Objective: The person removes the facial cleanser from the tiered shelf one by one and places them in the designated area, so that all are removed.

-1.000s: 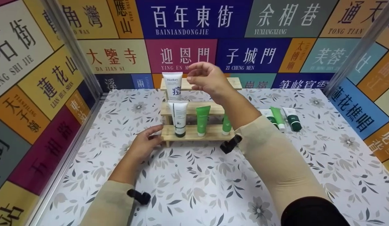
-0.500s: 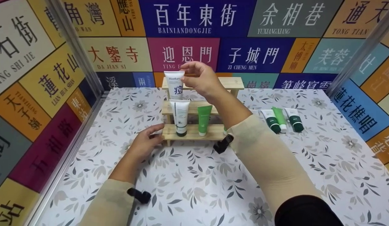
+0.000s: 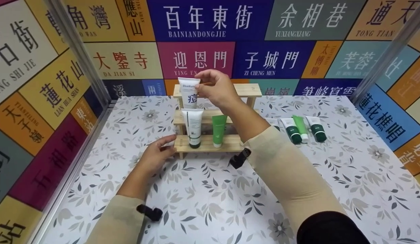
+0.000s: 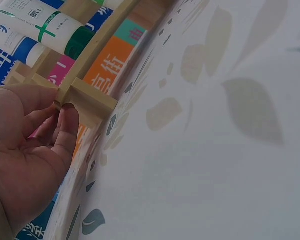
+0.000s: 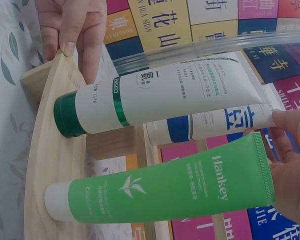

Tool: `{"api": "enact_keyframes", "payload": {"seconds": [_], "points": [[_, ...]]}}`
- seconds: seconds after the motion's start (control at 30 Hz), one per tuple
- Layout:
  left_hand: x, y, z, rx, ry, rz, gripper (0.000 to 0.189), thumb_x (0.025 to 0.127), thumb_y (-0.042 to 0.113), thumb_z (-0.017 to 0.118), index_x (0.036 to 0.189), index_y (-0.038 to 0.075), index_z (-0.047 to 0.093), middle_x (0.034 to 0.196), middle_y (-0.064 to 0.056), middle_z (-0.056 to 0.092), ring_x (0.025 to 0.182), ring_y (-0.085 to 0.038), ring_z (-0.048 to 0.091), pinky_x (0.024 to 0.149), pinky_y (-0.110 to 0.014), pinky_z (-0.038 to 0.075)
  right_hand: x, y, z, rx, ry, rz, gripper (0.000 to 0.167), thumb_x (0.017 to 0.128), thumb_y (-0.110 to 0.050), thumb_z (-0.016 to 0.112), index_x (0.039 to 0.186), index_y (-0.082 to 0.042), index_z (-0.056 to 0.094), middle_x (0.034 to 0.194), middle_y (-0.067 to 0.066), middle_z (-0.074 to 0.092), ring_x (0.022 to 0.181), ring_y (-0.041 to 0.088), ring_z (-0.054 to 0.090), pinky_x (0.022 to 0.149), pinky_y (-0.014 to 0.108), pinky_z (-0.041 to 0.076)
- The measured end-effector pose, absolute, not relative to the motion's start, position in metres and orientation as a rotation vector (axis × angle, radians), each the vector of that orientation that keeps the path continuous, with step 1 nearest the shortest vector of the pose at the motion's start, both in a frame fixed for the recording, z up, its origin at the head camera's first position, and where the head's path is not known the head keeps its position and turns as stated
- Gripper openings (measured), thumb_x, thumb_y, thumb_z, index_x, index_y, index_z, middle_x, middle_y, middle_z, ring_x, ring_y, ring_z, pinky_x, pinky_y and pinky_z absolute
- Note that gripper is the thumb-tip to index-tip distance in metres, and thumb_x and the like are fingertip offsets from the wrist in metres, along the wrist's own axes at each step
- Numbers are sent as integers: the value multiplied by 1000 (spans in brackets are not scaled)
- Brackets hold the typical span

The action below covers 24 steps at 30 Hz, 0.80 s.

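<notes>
My right hand (image 3: 218, 88) pinches the upper end of a white squeeze tube with blue lettering (image 3: 189, 93), thumb in front and fingers behind. This tube stands cap down on the middle step of a wooden three-step rack (image 3: 227, 144), leaning slightly right. With thumb and fingers, my left hand (image 4: 32, 135) grips the left end of the rack's lowest step. A white tube with a dark green cap (image 5: 155, 95) stands there, in front of the held one. To its right on the same step is a green tube with a white cap (image 5: 175, 182).
Several white and green tubes, among them a green one (image 3: 300, 128) and a white one with a dark green lower part (image 3: 316, 128), lie on the floral tabletop (image 3: 210, 196) right of the rack. Sign-patterned panels (image 3: 196, 20) stand behind and at both sides.
My right hand has moved left from beside the blue-lettered tube and now pinches its top, which has tipped slightly right. My forearm now hides the second green tube. The left hand has stayed put.
</notes>
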State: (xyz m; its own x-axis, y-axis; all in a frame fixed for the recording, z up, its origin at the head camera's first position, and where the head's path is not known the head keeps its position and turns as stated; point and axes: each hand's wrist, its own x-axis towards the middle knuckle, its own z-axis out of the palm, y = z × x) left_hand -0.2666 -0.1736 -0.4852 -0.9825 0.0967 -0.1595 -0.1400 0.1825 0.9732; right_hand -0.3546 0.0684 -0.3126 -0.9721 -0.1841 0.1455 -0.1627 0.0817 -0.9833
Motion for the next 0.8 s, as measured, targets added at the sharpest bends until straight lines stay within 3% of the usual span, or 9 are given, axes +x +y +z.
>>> {"api": "enact_keyframes", "payload": {"seconds": [0.1,0.43,0.8], "points": [[-267,-174,-485,-62,2252,1897,53,104,10,66,155,16,57,156,-12,59,133,-28,64,109,-41,56,-354,71,-312,-342,2295,-2107,20,99,-2,73,117,-11,73,118,9,72,111,24,71,92,35,66],[-267,-174,-484,-54,2285,1867,52,104,12,67,155,18,57,157,-11,58,138,-30,63,111,-40,56,-351,92,-306,-348,2316,-2122,25,98,-3,74,122,-9,74,121,11,73,113,25,72,94,37,65],[-266,-173,-484,-16,2282,1886,53,104,10,65,156,12,55,158,-16,57,133,-28,65,104,-36,58,-350,153,-306,-256,2279,-2328,31,94,8,73,124,1,71,113,11,71,109,25,71,97,35,65]]}}
